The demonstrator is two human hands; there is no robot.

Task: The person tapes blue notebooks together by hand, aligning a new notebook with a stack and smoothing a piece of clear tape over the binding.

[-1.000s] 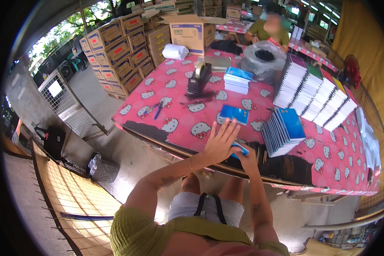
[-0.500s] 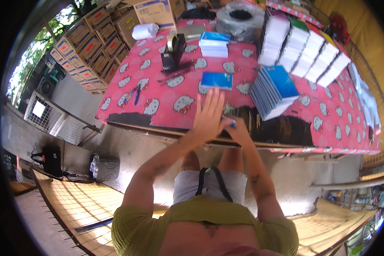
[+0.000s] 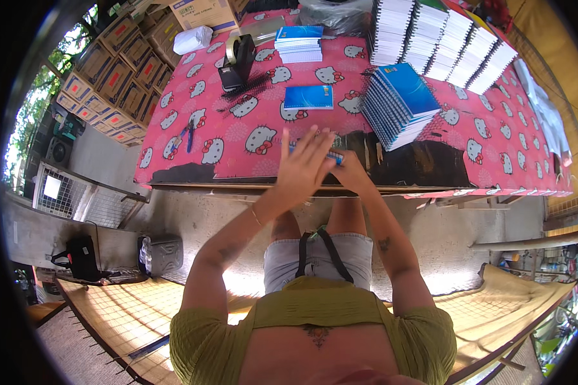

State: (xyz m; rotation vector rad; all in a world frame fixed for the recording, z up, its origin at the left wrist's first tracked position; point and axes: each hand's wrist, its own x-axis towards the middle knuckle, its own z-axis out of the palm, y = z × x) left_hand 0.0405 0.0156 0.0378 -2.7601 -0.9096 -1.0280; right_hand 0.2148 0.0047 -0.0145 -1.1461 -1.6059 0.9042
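Note:
My left hand [image 3: 304, 165] lies flat with fingers spread on a small blue notebook [image 3: 333, 155] at the near edge of the table [image 3: 192, 172]. My right hand [image 3: 348, 171] grips the same notebook from the right, fingers curled around its edge. Most of the notebook is hidden under both hands. A single blue notebook [image 3: 309, 97] lies just beyond them. To the right stands a leaning stack of blue spiral notebooks [image 3: 399, 102].
A pink cartoon-cat cloth covers the table. Farther back are a tape dispenser [image 3: 239, 59], a short pile of blue notebooks [image 3: 298, 43], tall rows of white spiral notebooks [image 3: 443, 48], scissors [image 3: 187, 136] and cardboard boxes [image 3: 119, 77] at the left.
The view has tilted down and closer to the table edge. Both hands stay on the small blue notebook, the left one still flat on top.

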